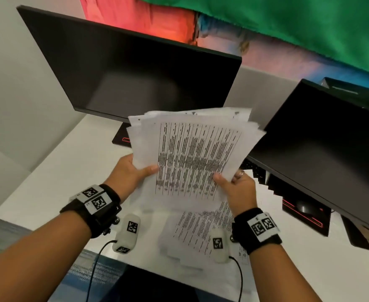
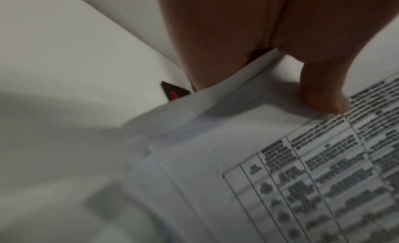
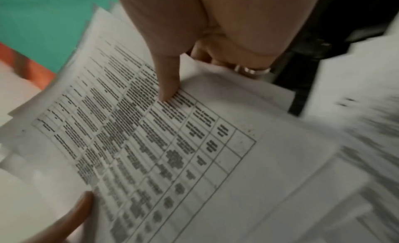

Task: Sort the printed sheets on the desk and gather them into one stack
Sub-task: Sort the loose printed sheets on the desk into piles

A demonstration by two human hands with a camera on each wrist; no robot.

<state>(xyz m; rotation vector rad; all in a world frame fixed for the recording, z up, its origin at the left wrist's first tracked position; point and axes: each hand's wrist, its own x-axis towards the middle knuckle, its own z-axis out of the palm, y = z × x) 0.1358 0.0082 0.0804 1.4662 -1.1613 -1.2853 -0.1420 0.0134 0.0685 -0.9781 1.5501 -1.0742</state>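
Observation:
A loose, uneven bundle of printed sheets point(image 1: 192, 153) with table text is held up above the white desk point(image 1: 48, 184). My left hand point(image 1: 133, 171) grips its left edge, thumb on top and fingers hidden behind. My right hand point(image 1: 233, 182) pinches the lower right edge, thumb on the top page. In the left wrist view the left hand's thumb point(image 2: 319, 93) presses the sheet point(image 2: 215, 161). In the right wrist view the right hand's thumb point(image 3: 168, 76) lies on the printed table point(image 3: 151, 135), and a ring shows on a finger behind. More printed sheets point(image 1: 196, 229) lie on the desk below.
A black monitor point(image 1: 131, 73) stands straight ahead and a second monitor point(image 1: 323, 144) to the right, close to the raised bundle. A keyboard point(image 1: 255, 171) and a mouse on a red-edged pad point(image 1: 305, 212) sit under the right monitor.

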